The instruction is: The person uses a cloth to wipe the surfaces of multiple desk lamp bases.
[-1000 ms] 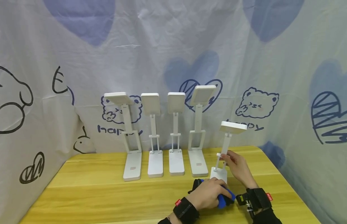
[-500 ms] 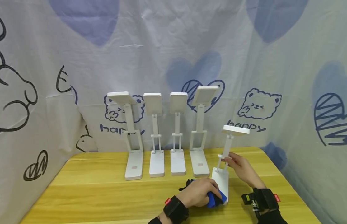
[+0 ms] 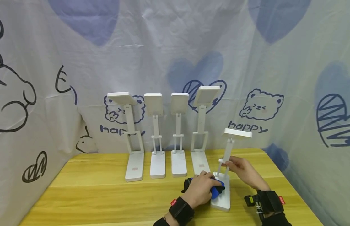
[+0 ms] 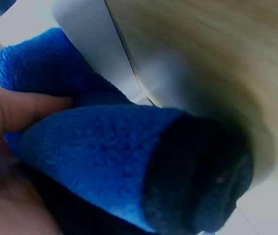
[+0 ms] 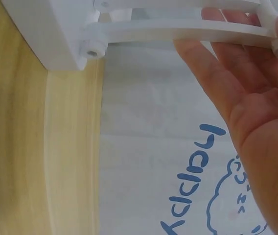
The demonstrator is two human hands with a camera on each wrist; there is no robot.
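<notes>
A white folding desk lamp (image 3: pixel 222 202) stands at the table's right, its flat head raised on a jointed arm. My right hand (image 3: pixel 244 169) grips the lamp's arm at the middle joint; in the right wrist view its fingers (image 5: pixel 217 73) curl behind the twin white struts (image 5: pixel 188 32). With my left hand (image 3: pixel 201 189) I hold a bunched blue and black fleecy cloth (image 3: pixel 215 191) against the lamp's base. In the left wrist view the thumb presses into the folded cloth (image 4: pixel 100 152), which covers part of the white base.
Several similar white lamps stand unfolded in a row behind, among them the nearest lamp (image 3: pixel 200 161) and the leftmost lamp (image 3: pixel 134 166). The wooden table (image 3: pixel 93 201) ends at a printed fabric backdrop (image 3: pixel 163 62), with fabric on both sides too.
My left hand has moved the cloth across the lamp's base, first leftward and toward me, then back up the base, uncovering its front end. My right hand keeps its grip on the arm.
</notes>
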